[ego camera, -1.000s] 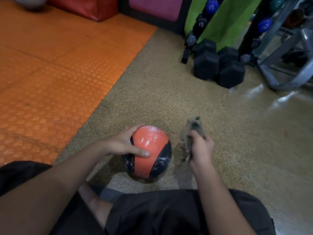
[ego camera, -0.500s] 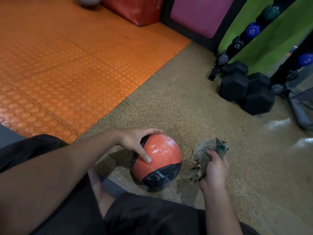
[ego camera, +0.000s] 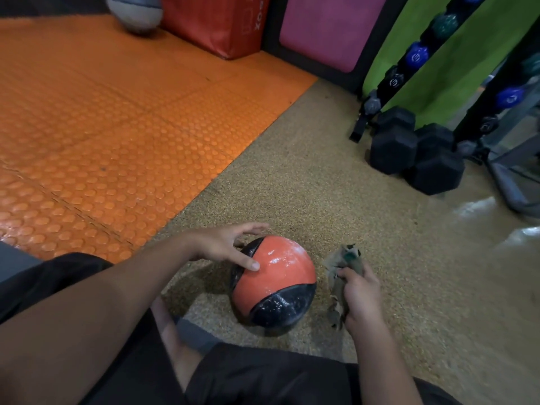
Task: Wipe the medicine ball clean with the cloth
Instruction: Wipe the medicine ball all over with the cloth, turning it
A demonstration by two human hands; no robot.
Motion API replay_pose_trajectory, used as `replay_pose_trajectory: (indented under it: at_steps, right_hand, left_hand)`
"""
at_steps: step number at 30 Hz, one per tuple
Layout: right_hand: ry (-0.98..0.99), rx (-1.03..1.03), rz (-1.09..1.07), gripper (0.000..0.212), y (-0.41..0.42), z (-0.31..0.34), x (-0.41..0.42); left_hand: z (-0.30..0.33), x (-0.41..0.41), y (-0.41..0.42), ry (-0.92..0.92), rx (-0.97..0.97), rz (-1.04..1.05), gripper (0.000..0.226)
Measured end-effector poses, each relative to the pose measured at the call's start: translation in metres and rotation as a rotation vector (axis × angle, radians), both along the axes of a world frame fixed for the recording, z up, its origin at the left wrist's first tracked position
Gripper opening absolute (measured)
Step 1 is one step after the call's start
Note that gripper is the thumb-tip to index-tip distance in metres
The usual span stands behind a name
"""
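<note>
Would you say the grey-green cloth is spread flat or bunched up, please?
Bunched up: the grey-green cloth is crumpled in the right hand, beside the ball.

Black hex dumbbells (ego camera: 415,150) beside orange studded mat (ego camera: 117,127), red box (ego camera: 216,21).

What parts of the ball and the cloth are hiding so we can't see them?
All in the head view:
- Medicine ball: its underside and far side face away from the camera; the left hand covers part of its top left.
- Cloth: bunched inside the right hand, so its full shape is hidden.
- Grey ball at the top: cut off by the picture's edge.
</note>
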State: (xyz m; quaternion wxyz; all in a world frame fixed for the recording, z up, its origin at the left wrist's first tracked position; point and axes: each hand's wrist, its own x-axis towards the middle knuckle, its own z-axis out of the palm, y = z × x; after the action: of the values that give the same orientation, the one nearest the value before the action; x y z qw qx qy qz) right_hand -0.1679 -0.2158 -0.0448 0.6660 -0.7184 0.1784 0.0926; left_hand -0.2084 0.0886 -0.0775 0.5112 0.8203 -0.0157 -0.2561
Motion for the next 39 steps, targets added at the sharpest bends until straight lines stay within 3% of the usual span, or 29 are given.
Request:
replay_pose_trajectory:
  at_steps: [4,7,12,15,18,21,26,33,36,39]
  right_hand:
    - [0.18,-0.081,0.068,0.025,0.002,-0.023,-0.005]
    - [0.293,-0.035,0.16,0.046,0.009,-0.029,-0.007]
    - [0.253,0.052,0.198,0.076,0.008,-0.03,-0.006]
    - [0.149,0.13,0.214,0.068,0.006,-0.027,-0.005]
    - [0.0,0.082,0.29,0.045,0.006,-0.022,-0.007]
    - [-0.088,-0.097,0.369,0.027,0.007,-0.023,-0.007]
    - [-0.085,-0.149,0.417,0.02,0.013,-0.022,-0.007]
    - [-0.058,-0.047,0.266,0.019,0.012,-0.009,-0.01]
    - [0.007,0.009,0.136,0.025,0.011,-0.005,-0.007]
    - [0.02,-0.01,0.138,0.022,0.01,-0.001,-0.006]
  left_hand:
    - [-0.014,-0.013,-0.011,0.153,-0.114,0.015,0.121]
    - [-0.031,-0.016,-0.03,0.135,-0.233,0.11,0.131]
    - [-0.033,-0.01,-0.035,0.107,-0.304,0.199,0.13]
    - [-0.029,-0.01,-0.037,0.037,-0.339,0.19,0.131]
    - [-0.027,-0.008,-0.034,0.043,-0.523,0.3,0.112]
    - [-0.023,-0.009,-0.026,0.061,-0.405,0.189,0.104]
    - [-0.015,-0.013,-0.012,0.06,-0.2,-0.026,0.116]
    - [-0.008,-0.01,-0.022,-0.003,-0.163,0.015,0.091]
    - [-0.008,-0.007,-0.029,-0.027,-0.136,0.045,0.09]
    - [-0.006,-0.008,-0.026,-0.001,-0.169,0.033,0.091]
